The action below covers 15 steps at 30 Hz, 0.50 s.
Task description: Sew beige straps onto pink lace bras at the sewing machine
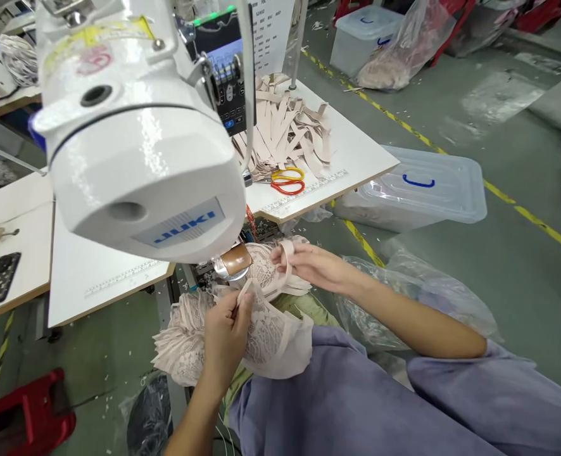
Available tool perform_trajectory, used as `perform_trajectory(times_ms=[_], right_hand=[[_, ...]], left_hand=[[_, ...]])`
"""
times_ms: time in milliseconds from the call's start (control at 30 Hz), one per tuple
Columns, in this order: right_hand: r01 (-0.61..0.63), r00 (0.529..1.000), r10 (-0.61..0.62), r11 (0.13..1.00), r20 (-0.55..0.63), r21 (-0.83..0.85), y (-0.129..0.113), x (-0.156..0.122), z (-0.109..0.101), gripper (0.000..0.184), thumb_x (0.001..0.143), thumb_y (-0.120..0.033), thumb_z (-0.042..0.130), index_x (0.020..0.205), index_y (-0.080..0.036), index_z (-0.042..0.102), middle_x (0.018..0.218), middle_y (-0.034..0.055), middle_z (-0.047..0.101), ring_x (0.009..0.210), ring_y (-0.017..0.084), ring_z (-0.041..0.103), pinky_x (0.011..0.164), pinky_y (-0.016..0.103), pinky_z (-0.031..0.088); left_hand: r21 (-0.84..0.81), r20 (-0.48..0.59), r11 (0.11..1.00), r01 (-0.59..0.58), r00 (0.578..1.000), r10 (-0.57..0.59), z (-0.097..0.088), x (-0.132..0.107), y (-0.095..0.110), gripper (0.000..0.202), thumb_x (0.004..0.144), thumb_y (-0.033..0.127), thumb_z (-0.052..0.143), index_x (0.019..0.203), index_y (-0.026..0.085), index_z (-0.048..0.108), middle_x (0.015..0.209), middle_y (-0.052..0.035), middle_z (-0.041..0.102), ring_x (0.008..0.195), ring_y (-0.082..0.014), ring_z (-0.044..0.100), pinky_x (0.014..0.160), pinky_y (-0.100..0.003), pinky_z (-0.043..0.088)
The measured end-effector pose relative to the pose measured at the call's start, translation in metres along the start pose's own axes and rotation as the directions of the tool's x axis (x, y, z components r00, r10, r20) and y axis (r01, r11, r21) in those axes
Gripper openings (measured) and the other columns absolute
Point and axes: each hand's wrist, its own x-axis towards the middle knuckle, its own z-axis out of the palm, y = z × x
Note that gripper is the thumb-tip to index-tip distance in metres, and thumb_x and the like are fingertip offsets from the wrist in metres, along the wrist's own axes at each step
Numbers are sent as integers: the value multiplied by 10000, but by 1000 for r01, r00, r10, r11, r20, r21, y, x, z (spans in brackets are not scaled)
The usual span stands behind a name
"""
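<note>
My left hand [226, 326] pinches the upper edge of a beige lace bra piece [273, 342] between thumb and forefinger. The piece hangs over my lap, its cup rounded to the right. Higher up, my right hand [311, 263] has its fingers closed on a narrow beige fabric strip [288, 252], which curls up in a loop. A bundle of beige lace pieces [180, 339] lies left of my left hand, and more lace [261, 263] rests behind both hands, beneath the sewing machine head [152, 164]. Part of the needle area is hidden by the head.
Beige strips [290, 130] lie heaped on the white table [356, 152], beside scissors [287, 180] with red and yellow handles. A lidded plastic box [418, 190] stands on the floor at the right. A phone [0, 278] lies far left, above a red stool [26, 411].
</note>
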Motion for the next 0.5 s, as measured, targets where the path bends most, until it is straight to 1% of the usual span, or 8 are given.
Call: perform_trajectory(times_ms=[67, 133, 233, 333, 367, 400, 467, 500], right_hand=[[-48, 986, 73, 984, 147, -169, -5, -3, 4, 304, 815, -380, 756, 1047, -184, 744, 1116, 66, 696, 1022, 181, 644, 927, 323, 498], [5, 971, 74, 944, 228, -328, -5, -4, 12, 313, 861, -410, 708, 1081, -188, 739, 1160, 68, 690, 1065, 200, 638, 935, 335, 498], [138, 957, 5, 872, 290, -470, -5, -2, 25, 317, 912, -444, 637, 1033, -175, 751, 1043, 56, 716, 969, 192, 653, 862, 310, 508], [254, 952, -101, 791, 290, -557, -8, 0, 32, 316, 933, -444, 605, 974, -177, 770, 954, 48, 712, 890, 180, 647, 810, 295, 498], [287, 949, -145, 767, 280, -574, -10, -1, 34, 302, 933, -436, 610, 966, -185, 775, 951, 46, 710, 886, 177, 644, 805, 292, 494], [311, 945, -181, 755, 273, -577, -12, -1, 36, 286, 930, -427, 617, 960, -193, 778, 951, 44, 710, 888, 177, 644, 805, 291, 493], [323, 941, -203, 772, 269, -548, -16, -1, 39, 259, 916, -415, 641, 951, -200, 781, 948, 45, 716, 885, 179, 650, 801, 294, 499], [307, 946, -191, 792, 263, -528, -18, 1, 40, 251, 909, -410, 649, 949, -201, 781, 942, 45, 719, 877, 180, 653, 791, 295, 503]], left_hand=[[9, 31, 1000, -16, 999, 16, 0, 1, -2, 392, 979, 450, 476, 714, 177, 570, 594, 41, 445, 566, -104, 409, 555, -239, 301], [14, 59, 999, -29, 998, 28, 1, 2, -3, 389, 984, 440, 470, 715, 178, 570, 594, 42, 460, 565, -103, 421, 562, -240, 305], [6, 85, 999, -37, 996, 37, 1, 3, -4, 361, 987, 425, 466, 766, 177, 607, 596, 43, 480, 559, -104, 433, 563, -239, 312], [-16, 95, 997, -69, 993, 71, 1, 3, -4, 343, 982, 408, 477, 769, 179, 618, 623, 30, 500, 582, -116, 442, 576, -238, 335], [-27, 86, 995, -94, 992, 96, 3, 2, -3, 317, 971, 400, 499, 781, 180, 624, 677, 14, 535, 616, -123, 463, 589, -237, 353], [-47, 72, 992, -121, 990, 124, 5, 1, -3, 272, 959, 390, 525, 826, 182, 640, 771, -11, 584, 682, -137, 504, 618, -238, 382], [-127, 22, 977, -169, 985, 173, 15, -2, -5, 214, 951, 365, 543, 1021, 196, 654, 1036, -69, 637, 883, -177, 583, 724, -256, 453], [-173, -14, 970, -174, 985, 174, 20, -4, -6, 239, 962, 350, 526, 1123, 206, 629, 1121, -85, 635, 958, -190, 601, 771, -269, 476]])
